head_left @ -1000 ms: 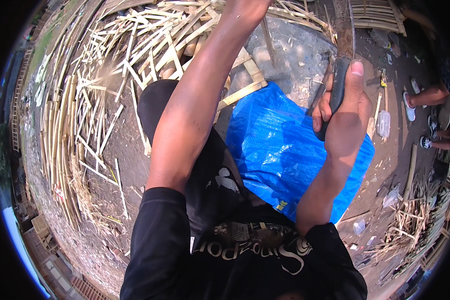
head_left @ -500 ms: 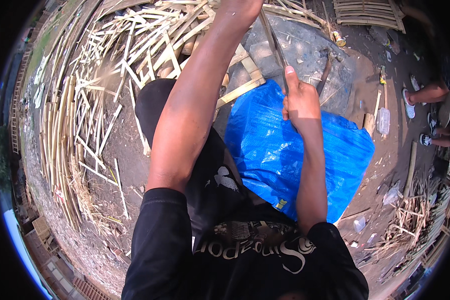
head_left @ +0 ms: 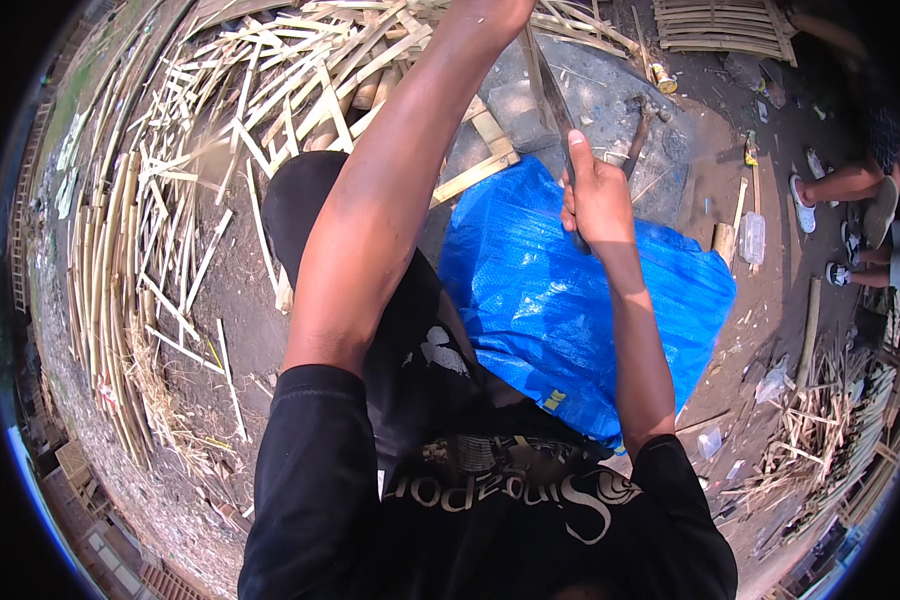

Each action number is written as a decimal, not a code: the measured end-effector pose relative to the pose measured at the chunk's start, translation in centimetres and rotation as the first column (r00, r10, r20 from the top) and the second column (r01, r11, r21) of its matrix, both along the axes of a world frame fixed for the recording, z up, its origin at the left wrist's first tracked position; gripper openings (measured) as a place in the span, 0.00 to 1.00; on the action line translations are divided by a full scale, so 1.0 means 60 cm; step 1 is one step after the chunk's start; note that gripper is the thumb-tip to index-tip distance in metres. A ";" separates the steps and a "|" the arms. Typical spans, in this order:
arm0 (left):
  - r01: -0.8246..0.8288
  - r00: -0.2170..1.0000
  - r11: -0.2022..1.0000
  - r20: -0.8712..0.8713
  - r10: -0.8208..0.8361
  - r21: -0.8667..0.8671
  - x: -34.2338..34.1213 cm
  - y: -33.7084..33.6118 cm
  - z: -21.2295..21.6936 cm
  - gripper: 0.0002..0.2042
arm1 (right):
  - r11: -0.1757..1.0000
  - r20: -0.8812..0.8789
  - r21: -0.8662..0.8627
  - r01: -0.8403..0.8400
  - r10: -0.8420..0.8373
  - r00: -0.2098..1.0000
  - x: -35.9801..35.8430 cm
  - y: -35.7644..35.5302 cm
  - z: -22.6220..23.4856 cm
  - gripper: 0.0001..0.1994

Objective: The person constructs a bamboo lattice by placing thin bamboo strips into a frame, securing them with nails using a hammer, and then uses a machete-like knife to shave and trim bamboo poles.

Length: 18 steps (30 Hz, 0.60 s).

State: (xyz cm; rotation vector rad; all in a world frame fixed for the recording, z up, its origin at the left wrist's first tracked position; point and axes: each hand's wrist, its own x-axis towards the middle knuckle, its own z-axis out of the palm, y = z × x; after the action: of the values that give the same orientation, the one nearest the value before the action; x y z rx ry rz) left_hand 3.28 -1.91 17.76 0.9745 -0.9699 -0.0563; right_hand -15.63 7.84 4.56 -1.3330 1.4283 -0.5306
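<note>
My right hand (head_left: 600,203) is closed around the handle of a long dark-bladed knife (head_left: 552,92), with the thumb laid along its top. The blade points up and away toward my left hand (head_left: 492,12), which reaches to the top edge of the picture. Only the wrist and part of that hand show, so its fingers and anything in them are hidden. Beside the blade runs a thin brownish strip, too unclear to name. Under my right hand and forearm spreads a blue plastic tarp (head_left: 530,290), covering my right leg. Split bamboo pieces (head_left: 477,178) lie at the tarp's far left edge.
A tangled heap of split bamboo strips (head_left: 340,75) covers the ground ahead and left. Long bamboo poles (head_left: 103,290) lie farther left. At right are a clear plastic container (head_left: 753,238), a pile of bamboo scraps (head_left: 815,440) and another person's legs (head_left: 840,185). A slatted bamboo panel (head_left: 720,25) lies far right.
The whole view has shifted slightly. My left hand has moved a little rightward along the top edge, my right elbow has swung slightly outward, and the knife's handle end now shows below my right hand.
</note>
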 end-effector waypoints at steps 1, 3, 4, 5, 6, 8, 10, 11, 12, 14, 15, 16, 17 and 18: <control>0.012 1.000 1.000 -0.005 -0.012 0.011 -0.007 -0.005 -0.001 0.40 | 0.999 0.018 -0.038 0.030 -0.029 0.999 -0.003 0.004 0.021 0.34; 0.010 1.000 0.999 0.000 -0.010 0.044 -0.005 0.004 0.001 0.40 | 0.990 0.084 -0.094 0.101 -0.094 0.992 0.007 0.011 0.082 0.34; 0.012 1.000 1.000 -0.010 -0.012 -0.003 -0.009 -0.004 -0.003 0.40 | 0.982 0.099 -0.117 0.148 -0.137 0.986 0.004 0.007 0.108 0.35; -0.024 1.000 0.999 0.011 0.024 -0.041 0.007 0.005 0.010 0.40 | 0.970 0.190 -0.194 0.146 -0.109 0.976 0.015 0.011 0.149 0.35; -0.038 0.999 0.997 0.009 0.038 -0.070 0.009 0.007 0.006 0.40 | 0.950 0.257 -0.263 0.168 -0.099 0.961 0.016 0.011 0.177 0.35; -0.038 0.999 0.998 0.007 0.039 -0.049 0.011 0.008 0.000 0.41 | 0.925 0.278 -0.330 0.190 -0.097 0.956 0.027 0.010 0.181 0.35; -0.056 0.998 0.998 0.024 0.057 -0.027 -0.002 0.009 0.001 0.41 | 0.897 0.241 -0.400 0.185 -0.092 0.966 0.034 0.013 0.128 0.35; -0.086 0.995 0.996 0.048 0.087 -0.024 -0.006 0.005 0.007 0.41 | 0.923 -0.096 -0.378 0.075 -0.120 0.988 0.042 0.010 0.061 0.36; -0.106 0.992 0.994 0.068 0.107 -0.009 -0.013 0.003 0.003 0.40 | 0.986 -0.203 -0.160 -0.052 0.018 0.979 0.047 0.012 0.007 0.37; -0.074 0.997 0.996 -0.025 0.075 0.047 0.000 0.002 -0.017 0.40 | 0.969 -0.246 -0.245 -0.032 -0.030 0.969 0.029 -0.004 -0.027 0.37; -0.080 0.995 0.995 -0.047 0.083 0.061 0.018 0.007 -0.005 0.39 | 0.941 -0.268 -0.333 -0.065 -0.028 0.963 0.036 -0.011 -0.032 0.37; -0.082 0.994 0.993 -0.062 0.087 0.084 0.016 0.007 -0.010 0.39 | 0.913 -0.320 -0.399 -0.090 -0.047 0.946 0.033 -0.012 -0.037 0.37; -0.083 0.993 0.991 -0.078 0.092 0.107 0.013 0.006 -0.015 0.38 | 0.917 -0.287 -0.392 -0.069 -0.050 0.956 0.032 -0.010 -0.044 0.35; -0.084 0.991 0.988 -0.093 0.097 0.129 0.008 0.004 -0.021 0.38 | 0.956 -0.250 -0.290 -0.038 -0.037 0.968 0.022 -0.009 -0.046 0.35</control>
State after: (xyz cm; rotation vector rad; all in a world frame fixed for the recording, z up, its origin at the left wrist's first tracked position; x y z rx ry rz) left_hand 3.78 -1.67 16.50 1.1198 -0.8375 -0.0896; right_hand -14.33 7.33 1.82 -1.6861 1.6006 -0.6057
